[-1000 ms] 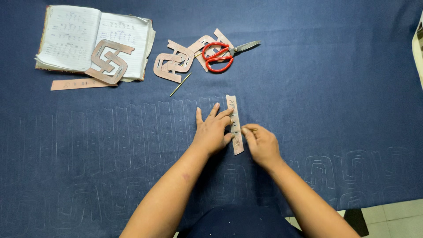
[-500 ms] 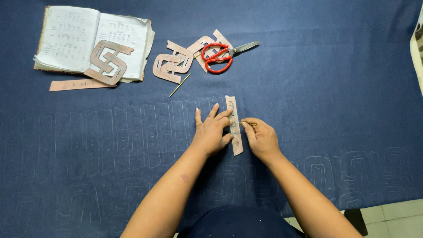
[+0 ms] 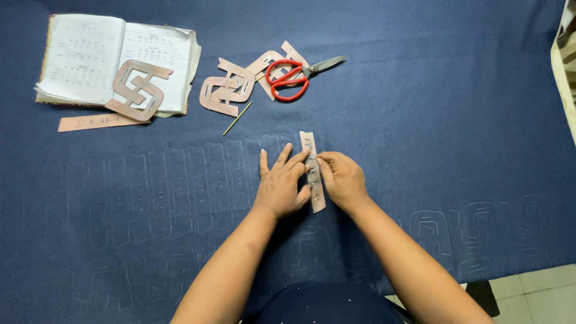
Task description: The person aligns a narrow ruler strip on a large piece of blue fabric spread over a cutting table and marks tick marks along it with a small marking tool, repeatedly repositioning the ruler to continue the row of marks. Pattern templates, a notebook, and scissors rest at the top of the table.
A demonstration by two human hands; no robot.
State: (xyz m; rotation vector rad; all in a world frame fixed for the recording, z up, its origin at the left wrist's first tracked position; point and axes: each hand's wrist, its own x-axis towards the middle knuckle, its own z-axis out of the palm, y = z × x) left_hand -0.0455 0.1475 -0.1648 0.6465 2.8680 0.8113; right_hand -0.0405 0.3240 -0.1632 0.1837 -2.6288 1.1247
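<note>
Barely any motion since earlier frames: right hand crept slightly up along strip.

Head view: left hand flat, fingers spread, pinning narrow cardboard strip on blue cloth. Right fingers pinched together at strip's right edge, probably on thin marker, too small to confirm. Step, by my read: tracing strip outline; next calls for steady pin and even stroke down the edge.

No containers visible. Far off: scissors, open notebook, cutouts.

two hands, one scissors, one notebook, one stick
</note>
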